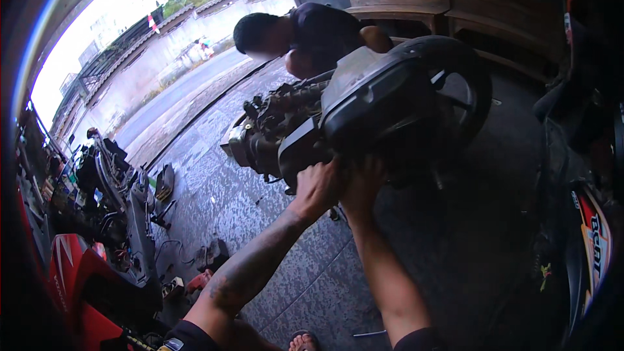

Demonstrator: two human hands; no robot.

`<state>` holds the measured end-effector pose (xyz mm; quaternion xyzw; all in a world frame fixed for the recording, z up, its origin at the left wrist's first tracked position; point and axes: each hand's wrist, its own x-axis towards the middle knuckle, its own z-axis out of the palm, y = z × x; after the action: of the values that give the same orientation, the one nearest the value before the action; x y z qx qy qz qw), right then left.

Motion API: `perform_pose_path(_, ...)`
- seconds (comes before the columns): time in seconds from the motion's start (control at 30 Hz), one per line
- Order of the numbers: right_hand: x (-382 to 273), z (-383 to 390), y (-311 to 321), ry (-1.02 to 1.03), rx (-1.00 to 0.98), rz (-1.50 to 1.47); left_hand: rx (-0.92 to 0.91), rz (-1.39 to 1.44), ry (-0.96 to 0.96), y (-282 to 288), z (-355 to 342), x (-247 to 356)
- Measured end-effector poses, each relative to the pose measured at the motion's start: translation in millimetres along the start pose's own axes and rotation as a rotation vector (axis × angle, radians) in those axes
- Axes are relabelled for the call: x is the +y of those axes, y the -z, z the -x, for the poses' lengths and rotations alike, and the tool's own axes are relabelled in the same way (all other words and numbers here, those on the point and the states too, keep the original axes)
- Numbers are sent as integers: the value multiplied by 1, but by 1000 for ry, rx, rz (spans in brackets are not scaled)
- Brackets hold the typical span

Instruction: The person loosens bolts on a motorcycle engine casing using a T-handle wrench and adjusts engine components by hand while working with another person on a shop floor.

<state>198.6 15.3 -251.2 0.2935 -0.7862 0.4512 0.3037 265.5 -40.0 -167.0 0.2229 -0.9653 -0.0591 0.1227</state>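
Far left, a red fairing (68, 270) and a stripped motorcycle frame (133, 221); small loose parts (211, 253) lie just right of these on the tiled floor (312, 273). Next rightward, the engine unit (364, 94), upper centre of view, directly ahead of the wearer: long axis oblique, rising from lower left to upper right; its exposed metal end (260, 133) points left, toward the open street side, and its wheel (484, 84) forms the right end. Support under the unit is lost in shadow. Left forearm enters from below, left of centre, and slants up to the right; left hand (316, 185) is set at the unit's near lower edge, back of hand upward, knuckles bent, fingertips hidden. A co-worker (322, 32) is bent low on the unit's far side, head to the left. Right forearm rises more steeply, leaning up and leftward; right hand (362, 182) is just beside the left one, at the same near edge, much darkened. State of both hands: cannot tell whether closed on the unit or only pressed to it. Farther right, beyond the wheel, wooden slats (507, 3); at far right, a red-and-white panel (595, 240)
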Motion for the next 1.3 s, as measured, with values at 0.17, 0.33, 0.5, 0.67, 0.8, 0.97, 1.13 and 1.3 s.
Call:
perform_pose_path(0.17,0,-1,8,-43,-52,8,9,-105,-42,-4,-8,1)
perform_pose_path(0.33,0,4,-3,-73,11,-61,14,-47,-31,-8,-10,-2)
perform_pose_path(0.5,-7,-2,3,-85,30,-97,61,143,-176,-21,-19,-30)
perform_pose_path(0.67,-3,0,7,-60,92,-100,32,139,-46,-12,-11,-7)
perform_pose_path(0.8,-6,0,7,-61,77,-61,9,132,40,-8,-8,-1)
perform_pose_path(0.97,-7,-4,8,-87,31,-66,20,184,-8,-15,-13,-9)
perform_pose_path(1.13,1,-1,-12,-74,90,-63,22,22,41,-4,-8,6)
perform_pose_path(1.3,7,12,-23,-58,-58,147,16,-221,6,-11,-7,-2)
